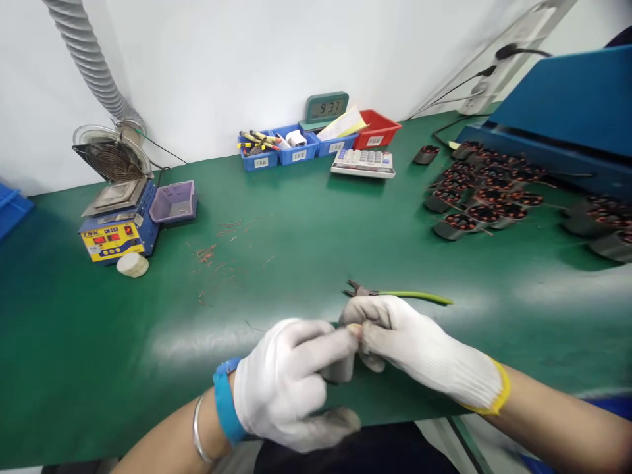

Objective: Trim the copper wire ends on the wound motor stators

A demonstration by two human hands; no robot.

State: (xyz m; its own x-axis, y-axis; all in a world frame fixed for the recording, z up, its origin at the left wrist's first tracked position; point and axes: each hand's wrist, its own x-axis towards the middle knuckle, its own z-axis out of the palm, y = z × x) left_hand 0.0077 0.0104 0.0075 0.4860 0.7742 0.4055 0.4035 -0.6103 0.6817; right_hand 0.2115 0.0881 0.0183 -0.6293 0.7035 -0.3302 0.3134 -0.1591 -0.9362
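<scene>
My left hand [289,385], in a white glove, reaches over a grey metal motor stator [340,370] near the front of the bench. Its thumb stands apart from the fingers, and its index finger, whose tip is uncovered, meets my right fingertips. Slight motion blur covers this hand. My right hand [395,336], also gloved, is closed at the stator's right side, thumb and index finger pinched together at its top. Whatever lies in that pinch is hidden. Most of the stator is behind my fingers. Just beyond my right hand lie green-handled cutters [395,293].
Stators with copper windings [484,191] crowd the right, before a blue machine [563,112]. Copper wire scraps [206,253] litter the middle left. A soldering pot unit [116,234] and purple tray [172,203] stand left. Along the back are blue bins [259,161], a red bin [374,130] and calculator [363,163].
</scene>
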